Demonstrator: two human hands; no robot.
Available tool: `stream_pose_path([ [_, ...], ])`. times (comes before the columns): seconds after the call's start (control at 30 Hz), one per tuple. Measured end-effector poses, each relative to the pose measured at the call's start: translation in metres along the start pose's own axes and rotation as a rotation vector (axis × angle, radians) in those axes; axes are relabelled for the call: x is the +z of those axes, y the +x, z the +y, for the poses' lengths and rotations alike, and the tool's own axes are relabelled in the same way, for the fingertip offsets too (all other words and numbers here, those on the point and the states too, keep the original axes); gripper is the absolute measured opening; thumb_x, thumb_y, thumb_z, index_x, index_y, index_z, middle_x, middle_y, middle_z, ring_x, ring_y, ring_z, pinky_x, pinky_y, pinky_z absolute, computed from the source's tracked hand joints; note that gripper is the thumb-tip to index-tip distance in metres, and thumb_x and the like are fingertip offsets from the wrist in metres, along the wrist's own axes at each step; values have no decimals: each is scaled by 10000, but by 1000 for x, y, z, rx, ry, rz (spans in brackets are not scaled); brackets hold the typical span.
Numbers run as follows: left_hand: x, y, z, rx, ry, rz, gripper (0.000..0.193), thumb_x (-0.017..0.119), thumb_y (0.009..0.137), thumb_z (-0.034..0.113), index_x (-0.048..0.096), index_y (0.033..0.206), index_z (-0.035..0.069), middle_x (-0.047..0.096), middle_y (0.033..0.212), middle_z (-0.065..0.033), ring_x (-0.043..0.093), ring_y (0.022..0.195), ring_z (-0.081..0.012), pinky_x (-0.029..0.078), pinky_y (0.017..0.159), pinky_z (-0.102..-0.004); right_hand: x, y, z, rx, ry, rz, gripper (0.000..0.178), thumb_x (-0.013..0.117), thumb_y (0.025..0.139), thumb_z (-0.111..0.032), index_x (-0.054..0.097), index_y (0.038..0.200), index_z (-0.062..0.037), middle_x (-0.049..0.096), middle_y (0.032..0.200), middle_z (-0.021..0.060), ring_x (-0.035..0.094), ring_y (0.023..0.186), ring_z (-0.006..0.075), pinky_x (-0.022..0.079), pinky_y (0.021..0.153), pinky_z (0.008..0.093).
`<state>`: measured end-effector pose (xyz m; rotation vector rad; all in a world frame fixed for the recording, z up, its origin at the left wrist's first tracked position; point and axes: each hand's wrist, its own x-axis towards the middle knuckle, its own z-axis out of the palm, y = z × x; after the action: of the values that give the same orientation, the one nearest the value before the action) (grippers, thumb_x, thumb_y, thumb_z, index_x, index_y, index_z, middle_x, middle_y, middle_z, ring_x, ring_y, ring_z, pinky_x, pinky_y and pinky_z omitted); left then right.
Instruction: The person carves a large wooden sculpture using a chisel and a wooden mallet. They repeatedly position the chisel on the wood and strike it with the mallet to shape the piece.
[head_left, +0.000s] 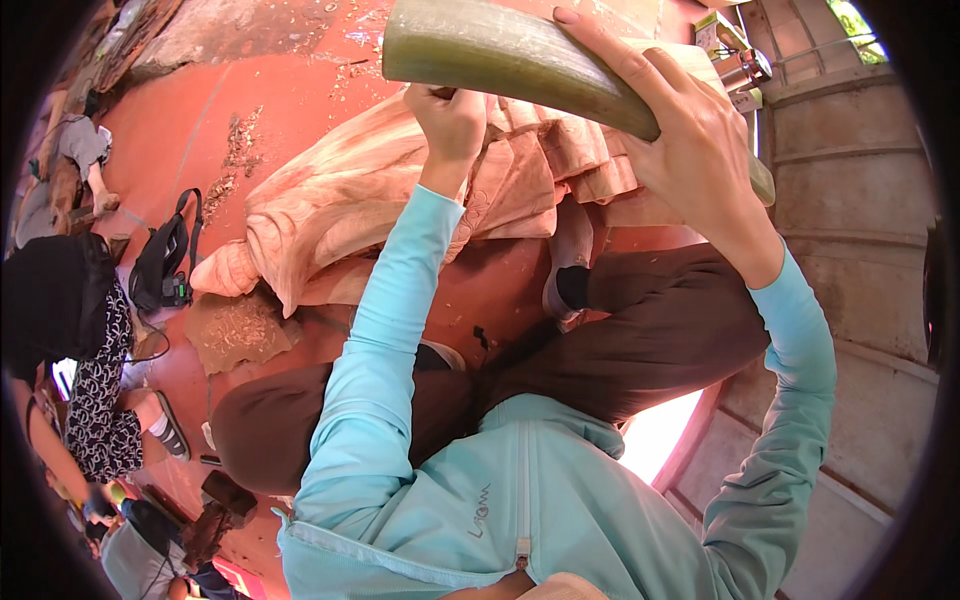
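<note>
Beyond lettered jacket [590, 490], right hand [692, 142] clasps green piece [500, 55] — left hand [450, 130] curled, contents unclear.

There are two hands [452, 125] [692, 148], one held green piece [505, 52], one carving [340, 190], one bag [160, 268] (perhaps three co-workers [55, 305]).

Jacket [600, 490]: one short line of dark lettering [480, 512] on the near chest, just left of the zip [524, 480], set aslant.
Shorts [100, 400]: white repeated print on black, at left; letters or ornament, too small to tell.
</note>
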<state>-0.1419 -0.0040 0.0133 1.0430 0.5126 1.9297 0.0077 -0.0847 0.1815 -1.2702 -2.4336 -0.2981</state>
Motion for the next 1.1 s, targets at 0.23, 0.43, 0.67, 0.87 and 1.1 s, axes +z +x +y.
stream_pose_path([
  [0.23,8,3,1,-18,-49,-69,261,523,856,-41,502,606,30,509,486,-8,469,409,-62,344,368,-224,1,-6,8,-16,64,52,772,698,610,-77,501,1343,-215,577,898,112,575,691,231,463,576,332],
  [0.43,2,3,-2,-50,-56,-98,260,542,853,-47,494,613,42,525,516,-4,473,419,-57,359,372,-226,0,-4,6,19,0,32,726,679,668,-70,492,1354,-220,585,867,111,564,645,208,456,532,311],
  [0.67,6,4,-10,24,98,-174,275,506,866,-48,472,606,33,447,501,14,377,396,-65,276,352,-241,16,-9,23,-18,-60,74,682,648,721,-79,482,1362,-242,583,842,76,542,619,191,431,520,300],
  [0.87,4,-5,-18,22,97,-81,121,641,814,-24,579,717,14,551,621,39,477,535,-8,348,444,-184,12,-2,22,-122,-339,59,614,600,780,-154,473,1363,-304,556,784,18,528,625,170,416,588,306],
  [1.1,-9,-6,-20,1,7,-106,146,621,818,-35,551,702,19,538,571,23,469,477,-33,352,415,-203,18,-2,29,-127,-361,72,639,630,758,-154,477,1365,-285,543,754,17,500,579,159,410,568,299],
])
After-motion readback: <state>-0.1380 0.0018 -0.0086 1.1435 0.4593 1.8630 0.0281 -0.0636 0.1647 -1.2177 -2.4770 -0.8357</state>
